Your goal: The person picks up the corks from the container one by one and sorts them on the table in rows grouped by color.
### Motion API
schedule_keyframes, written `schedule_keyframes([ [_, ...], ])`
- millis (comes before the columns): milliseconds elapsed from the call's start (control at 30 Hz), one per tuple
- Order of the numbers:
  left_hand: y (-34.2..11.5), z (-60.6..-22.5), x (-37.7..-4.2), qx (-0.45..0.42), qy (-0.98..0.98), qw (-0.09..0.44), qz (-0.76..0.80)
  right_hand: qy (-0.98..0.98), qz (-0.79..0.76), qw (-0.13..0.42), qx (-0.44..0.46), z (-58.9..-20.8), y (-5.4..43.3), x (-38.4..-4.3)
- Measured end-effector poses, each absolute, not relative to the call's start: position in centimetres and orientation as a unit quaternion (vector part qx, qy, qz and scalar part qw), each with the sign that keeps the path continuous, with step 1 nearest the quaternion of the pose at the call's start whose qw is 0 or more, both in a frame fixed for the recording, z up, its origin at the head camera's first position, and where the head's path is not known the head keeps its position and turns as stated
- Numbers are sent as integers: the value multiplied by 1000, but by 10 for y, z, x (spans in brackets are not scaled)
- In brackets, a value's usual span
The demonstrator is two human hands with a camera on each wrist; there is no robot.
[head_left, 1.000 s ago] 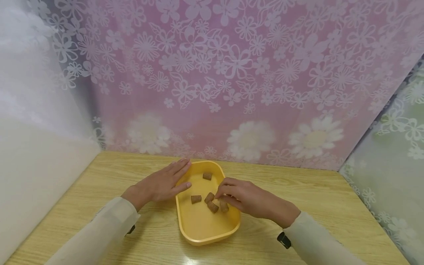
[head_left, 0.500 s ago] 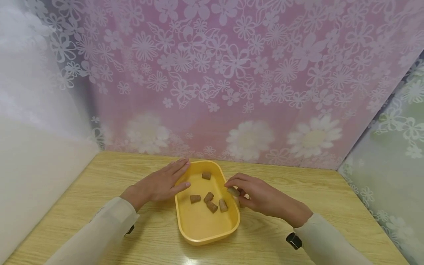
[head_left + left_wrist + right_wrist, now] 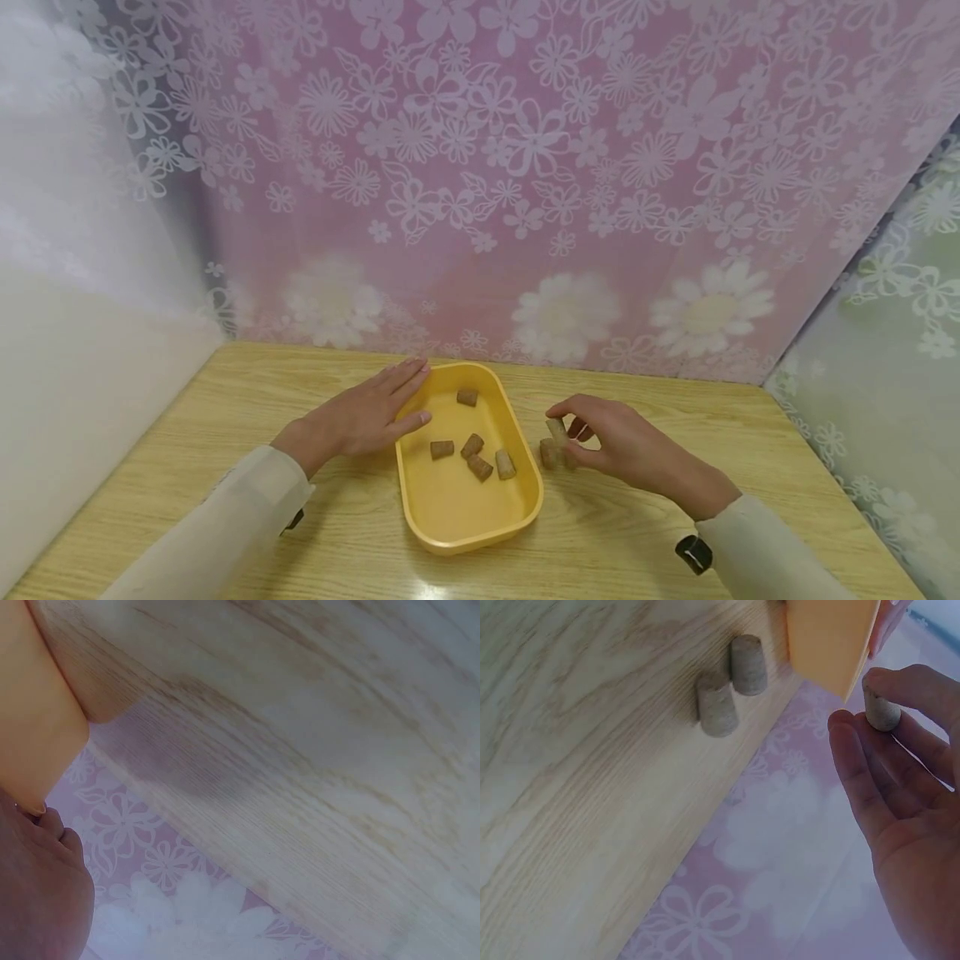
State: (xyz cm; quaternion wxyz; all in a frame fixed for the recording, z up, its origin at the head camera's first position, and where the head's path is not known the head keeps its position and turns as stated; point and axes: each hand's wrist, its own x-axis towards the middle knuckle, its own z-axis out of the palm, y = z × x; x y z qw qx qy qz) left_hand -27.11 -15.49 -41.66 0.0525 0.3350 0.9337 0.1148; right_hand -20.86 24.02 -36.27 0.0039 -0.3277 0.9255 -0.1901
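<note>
My right hand [image 3: 622,442] pinches a tapered cork stopper [image 3: 882,709] between thumb and fingertips, just right of the yellow tray [image 3: 474,540]. Under that hand two more corks stand upright side by side on the table; the right wrist view shows the nearer cork [image 3: 717,705] and the farther cork [image 3: 749,665]. In the head view the fingers partly hide one of them. My left hand [image 3: 356,417] lies with straight fingers along the tray's left rim, thumb over the inside. Several brown corks lie loose in the tray, among them a paler cork [image 3: 506,464] by the right wall.
The wooden table [image 3: 660,417] extends on both sides of the tray. A pink flowered curtain [image 3: 480,208] rises behind its far edge. A white surface [image 3: 97,375] bounds the left side, and a green flowered sheet [image 3: 892,400] the right.
My right hand has lifted a cork out of the tray and carried it right, over the rim, to the corks on the table. My left hand has stayed on the tray.
</note>
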Motion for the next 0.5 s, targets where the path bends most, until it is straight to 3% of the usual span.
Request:
schedule_keyframes([
  [500, -155, -416, -271, 335, 934, 55, 111, 936, -182, -38, -300, -378, 273, -207],
])
